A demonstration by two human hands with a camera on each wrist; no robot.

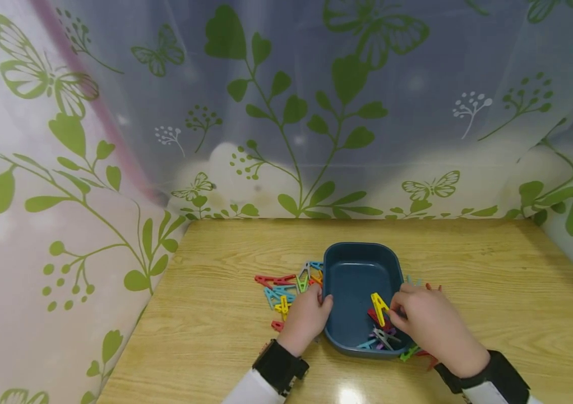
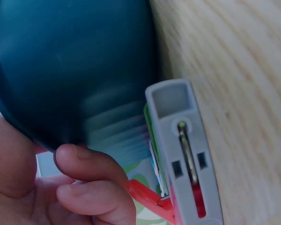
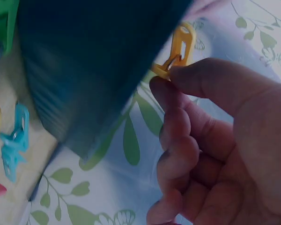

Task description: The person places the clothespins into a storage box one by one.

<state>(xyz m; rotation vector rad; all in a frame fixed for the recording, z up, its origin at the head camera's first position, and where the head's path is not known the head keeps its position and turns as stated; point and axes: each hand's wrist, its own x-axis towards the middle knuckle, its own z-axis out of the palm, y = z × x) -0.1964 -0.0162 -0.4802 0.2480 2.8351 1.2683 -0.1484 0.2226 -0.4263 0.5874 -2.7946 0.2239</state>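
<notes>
A dark blue plastic basin (image 1: 352, 303) sits on the table, with several clothespins (image 1: 384, 338) in its near right corner. My left hand (image 1: 308, 314) grips the basin's left rim; in the left wrist view the fingers (image 2: 91, 164) curl at its edge. Between thumb and forefinger, my right hand (image 1: 430, 320) pinches a yellow clothespin (image 1: 379, 309) over the basin's right side. The right wrist view shows this yellow clothespin (image 3: 181, 44) at the fingertips, just beyond the basin wall (image 3: 93, 70).
Several loose clothespins (image 1: 278, 293) in mixed colours lie left of the basin. More clothespins (image 1: 410, 352) lie to its right, partly hidden by the right hand. A grey clothespin (image 2: 178, 140) is close to the left hand. Patterned curtains (image 1: 286, 112) border the wooden table (image 1: 226, 241).
</notes>
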